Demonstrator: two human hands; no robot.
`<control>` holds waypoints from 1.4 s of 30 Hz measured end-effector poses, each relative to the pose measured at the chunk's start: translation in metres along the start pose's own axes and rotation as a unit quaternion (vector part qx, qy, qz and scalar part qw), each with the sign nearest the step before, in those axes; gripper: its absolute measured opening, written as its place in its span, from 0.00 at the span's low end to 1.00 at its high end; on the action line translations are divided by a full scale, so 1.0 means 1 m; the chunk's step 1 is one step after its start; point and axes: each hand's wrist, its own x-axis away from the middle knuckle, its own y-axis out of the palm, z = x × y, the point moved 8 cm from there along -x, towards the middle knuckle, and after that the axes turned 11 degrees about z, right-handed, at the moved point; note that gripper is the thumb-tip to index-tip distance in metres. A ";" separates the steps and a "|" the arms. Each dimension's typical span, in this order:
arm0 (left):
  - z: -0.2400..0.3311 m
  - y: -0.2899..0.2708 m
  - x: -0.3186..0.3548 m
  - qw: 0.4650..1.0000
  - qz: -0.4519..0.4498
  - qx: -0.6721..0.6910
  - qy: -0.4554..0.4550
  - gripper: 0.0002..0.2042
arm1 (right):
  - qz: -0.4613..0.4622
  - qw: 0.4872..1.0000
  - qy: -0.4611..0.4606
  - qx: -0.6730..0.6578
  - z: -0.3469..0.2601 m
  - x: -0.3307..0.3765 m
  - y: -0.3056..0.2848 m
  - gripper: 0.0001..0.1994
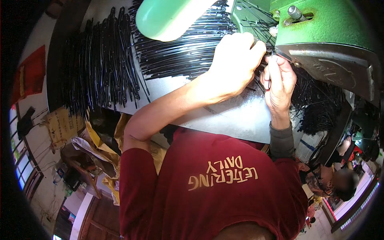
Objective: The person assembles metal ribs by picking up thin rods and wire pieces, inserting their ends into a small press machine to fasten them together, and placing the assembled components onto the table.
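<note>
My left hand (pixel 236 66) reaches in over the metal worktop, its fingers curled together beside the green machine. What those fingers grip is hidden by the hand itself. Close to its right, my right hand (pixel 281 82) has thumb and fingers pinched on a thin dark strip (pixel 273 53) under the machine's edge. Long thin black metal strips (pixel 180 52) lie side by side in a dense stack left of my hands. Another pile of black strips (pixel 108 60) sits farther left. More loose strips (pixel 254 16) lie beyond my fingers.
The green machine (pixel 324 30) with a dark metal plate stands at the right. A pale green lamp head (pixel 164 20) hangs over the stack. A tangled heap of thin black pieces (pixel 316 100) lies right of my right hand. Another person (pixel 324 180) is at far right.
</note>
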 end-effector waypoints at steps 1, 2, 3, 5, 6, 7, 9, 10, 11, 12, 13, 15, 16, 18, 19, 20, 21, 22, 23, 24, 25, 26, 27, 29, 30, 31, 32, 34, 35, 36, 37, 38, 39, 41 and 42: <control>-0.001 0.000 0.000 1.000 0.002 0.000 0.002 0.08 | 0.003 1.000 -0.006 0.000 -0.001 0.000 0.001 0.06; -0.001 0.000 0.001 1.000 0.004 0.000 0.004 0.08 | 0.004 1.000 -0.006 0.000 -0.001 0.001 0.001 0.06; -0.001 0.001 0.002 1.000 0.004 0.000 0.005 0.08 | 0.006 1.000 -0.015 0.011 -0.002 0.001 0.001 0.06; -0.001 0.001 0.002 1.000 0.007 0.004 -0.001 0.08 | 0.005 0.999 -0.023 0.021 -0.004 0.002 0.001 0.06; -0.001 0.001 0.002 1.000 0.008 0.004 -0.001 0.08 | 0.003 0.999 -0.029 0.027 -0.005 0.003 0.001 0.06; 0.000 0.001 0.002 1.000 0.006 0.004 0.000 0.09 | 0.000 0.999 -0.035 0.031 -0.006 0.003 0.002 0.06; -0.002 0.000 0.002 1.000 0.005 0.003 0.001 0.09 | 0.000 0.999 -0.031 0.026 -0.004 0.003 0.003 0.06; -0.001 0.000 0.002 1.000 0.004 0.002 0.009 0.09 | 0.004 0.999 -0.028 0.023 -0.004 0.002 0.003 0.06; -0.001 -0.001 0.001 1.000 0.003 0.000 0.017 0.09 | 0.004 0.999 -0.028 0.023 -0.004 0.002 0.002 0.06; -0.001 -0.003 0.000 1.000 0.003 0.001 0.017 0.09 | 0.003 1.000 -0.010 0.026 -0.001 0.000 0.001 0.06; 0.002 -0.001 0.000 0.997 -0.047 -0.040 0.039 0.10 | 0.001 1.000 0.009 0.029 0.003 0.000 0.000 0.06; 0.008 -0.001 -0.001 0.990 -0.097 -0.081 0.060 0.12 | -0.015 0.999 0.034 0.016 0.004 -0.003 -0.003 0.07; 0.014 -0.004 -0.003 0.987 -0.099 -0.090 0.090 0.14 | -0.032 0.998 0.058 0.001 0.006 -0.004 -0.001 0.07; 0.022 -0.007 -0.002 0.982 -0.102 -0.102 0.121 0.16 | -0.032 0.998 0.062 0.000 0.004 -0.003 -0.002 0.07; 0.019 -0.005 0.002 0.983 -0.128 -0.093 0.091 0.18 | -0.025 0.997 0.074 0.004 0.008 -0.002 -0.002 0.07; 0.018 0.000 0.004 0.983 -0.152 -0.078 0.063 0.20 | -0.014 0.996 0.084 0.011 0.009 -0.001 -0.003 0.07; 0.018 0.005 0.005 0.981 -0.150 -0.112 0.044 0.20 | -0.014 0.995 0.097 0.013 0.007 0.002 0.000 0.08; 0.028 -0.006 0.006 0.994 -0.079 0.030 0.075 0.20 | -0.015 0.995 0.098 0.008 0.010 0.002 0.006 0.08; 0.027 -0.002 0.009 0.995 -0.082 0.032 0.039 0.20 | 0.027 0.997 0.069 0.004 0.009 0.002 0.011 0.09; 0.025 0.003 0.012 0.996 -0.084 0.035 0.003 0.20 | 0.069 0.997 0.041 0.000 0.009 0.002 0.015 0.10; 0.025 -0.001 0.010 0.996 -0.085 0.034 0.004 0.20 | 0.112 0.994 0.011 -0.001 0.007 0.002 0.013 0.11; 0.019 0.001 0.013 0.987 -0.142 0.071 -0.031 0.19 | 0.113 0.994 0.012 -0.002 0.007 0.002 0.009 0.11; 0.013 0.001 0.017 0.972 -0.199 0.107 -0.066 0.19 | 0.017 0.999 0.017 -0.029 0.007 0.002 0.016 0.12; 0.004 -0.042 0.000 0.996 -0.065 -0.042 0.036 0.12 | -0.167 0.985 -0.030 -0.005 0.001 0.004 0.027 0.13; -0.012 -0.059 0.000 0.992 -0.026 -0.081 0.092 0.10 | -0.173 0.965 -0.060 0.186 -0.011 0.014 0.039 0.11; -0.029 -0.067 -0.003 0.972 -0.023 -0.212 0.096 0.09 | -0.212 0.950 -0.086 0.212 -0.016 0.027 0.054 0.09; -0.047 -0.069 0.000 0.963 -0.018 -0.260 0.066 0.09 | -0.251 0.931 -0.113 0.238 -0.017 0.036 0.065 0.08; -0.069 -0.066 0.007 0.968 -0.029 -0.248 0.031 0.07 | -0.324 0.866 -0.222 0.309 -0.016 0.051 0.073 0.09; -0.073 -0.066 0.007 0.968 -0.029 -0.247 0.032 0.07 | -0.286 0.930 -0.108 0.205 -0.005 0.046 0.061 0.09; -0.079 -0.065 0.008 0.977 -0.036 -0.211 0.009 0.07 | -0.239 0.966 0.010 0.095 0.007 0.044 0.048 0.10; -0.084 -0.064 0.007 0.983 -0.043 -0.176 -0.016 0.06 | -0.217 0.969 0.104 0.062 0.010 0.045 0.037 0.12; -0.086 -0.063 0.006 0.984 -0.042 -0.175 -0.017 0.06 | -0.194 0.975 0.109 0.001 0.012 0.046 0.027 0.11; -0.081 -0.066 0.003 0.989 0.001 -0.147 0.019 0.07 | -0.183 0.979 0.087 -0.002 0.015 0.048 0.015 0.10; -0.066 -0.068 -0.005 0.991 0.065 -0.061 0.100 0.09 | -0.165 0.986 0.008 0.016 0.013 0.059 0.003 0.09; -0.060 -0.056 0.002 0.998 0.010 -0.048 0.050 0.12 | -0.157 0.985 -0.051 0.039 0.006 0.064 0.000 0.08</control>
